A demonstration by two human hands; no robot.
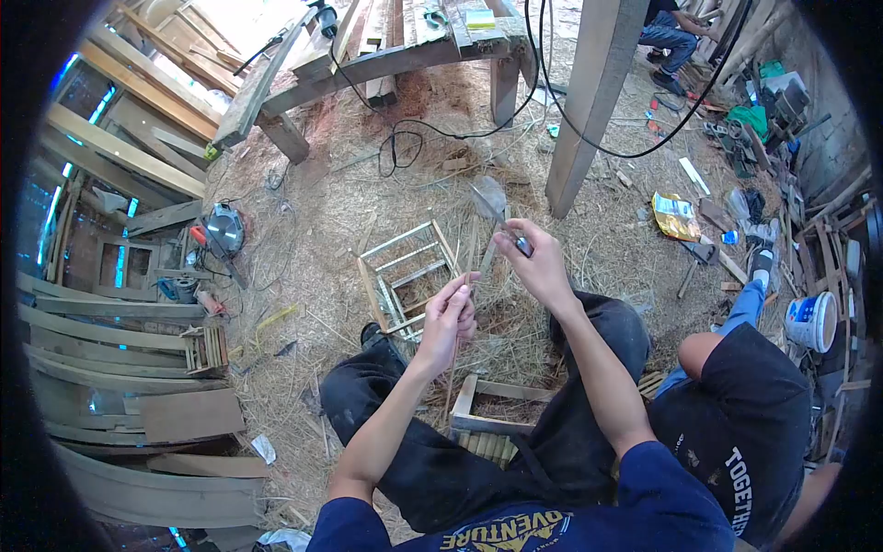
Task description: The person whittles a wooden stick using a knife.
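My left hand (448,317) is closed around a thin bamboo strip (450,382), which runs up and down through the fingers. My right hand (536,262) grips a knife (498,214) by its dark handle, the blade pointing up and away to the left. Blade and strip are close together; whether they touch I cannot tell. Just beyond my left hand, an open wooden frame (371,287) stands on the floor. Another wooden frame (463,397) with bamboo slats lies between my legs, partly hidden by them.
Shavings and strips cover the floor. Ahead stand a workbench (386,69) and a wooden post (598,110), with a black cable nearby. A circular saw (223,230) lies left. A co-worker (750,414) sits close on my right, near a white bucket (811,322); another person (670,41) is farther back.
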